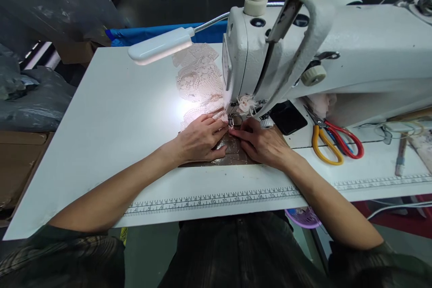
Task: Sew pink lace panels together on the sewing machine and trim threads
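Observation:
Pale pink lace fabric (199,78) runs back from the presser foot of a white sewing machine (239,54), lit brightly by a lamp. My left hand (201,139) lies on the near end of the lace, fingers stretched toward the needle area and thumb apart. Close to the right of the presser foot (235,120), my right hand (259,141) has bent fingers, the index and thumb closed at the fabric's edge. Part of what they grip is hidden. Beneath both hands lies a shiny brownish plate (231,155) on the table.
A white lamp (162,46) on a bendable neck hangs over the table (111,112). Right of my right hand lie a dark phone (288,117) and scissors (332,137) with red and yellow handles. A printed ruler strip (216,200) follows the front edge. Cardboard boxes (22,166) stand left.

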Demonstrator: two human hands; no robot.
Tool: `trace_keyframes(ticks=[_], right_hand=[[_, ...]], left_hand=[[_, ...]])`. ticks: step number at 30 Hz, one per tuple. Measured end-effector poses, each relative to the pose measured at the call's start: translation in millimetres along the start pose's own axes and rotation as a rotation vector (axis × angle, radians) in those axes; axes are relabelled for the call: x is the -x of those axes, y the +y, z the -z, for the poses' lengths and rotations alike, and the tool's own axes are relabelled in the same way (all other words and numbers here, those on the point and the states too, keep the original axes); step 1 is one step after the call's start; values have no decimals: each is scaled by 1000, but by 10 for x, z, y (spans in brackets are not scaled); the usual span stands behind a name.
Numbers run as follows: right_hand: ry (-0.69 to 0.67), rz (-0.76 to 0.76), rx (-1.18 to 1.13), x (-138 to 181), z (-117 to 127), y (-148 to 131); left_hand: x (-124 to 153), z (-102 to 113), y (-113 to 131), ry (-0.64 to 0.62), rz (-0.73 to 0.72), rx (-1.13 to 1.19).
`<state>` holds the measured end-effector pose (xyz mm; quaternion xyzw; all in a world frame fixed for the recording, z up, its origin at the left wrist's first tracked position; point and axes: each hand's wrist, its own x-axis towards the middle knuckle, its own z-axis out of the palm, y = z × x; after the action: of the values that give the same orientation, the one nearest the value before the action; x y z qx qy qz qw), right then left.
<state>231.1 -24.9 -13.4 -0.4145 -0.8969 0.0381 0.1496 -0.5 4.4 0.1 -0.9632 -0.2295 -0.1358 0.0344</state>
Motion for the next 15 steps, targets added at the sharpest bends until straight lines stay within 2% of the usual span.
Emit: trace_keyframes(ticks=[9, 15], right_hand=[[-53, -111, 52, -57, 14, -99], [46, -174, -191, -6, 53, -17]], left_hand=[[-29, 20, -75, -42, 5, -23], [-47, 19, -91, -31, 32, -40]])
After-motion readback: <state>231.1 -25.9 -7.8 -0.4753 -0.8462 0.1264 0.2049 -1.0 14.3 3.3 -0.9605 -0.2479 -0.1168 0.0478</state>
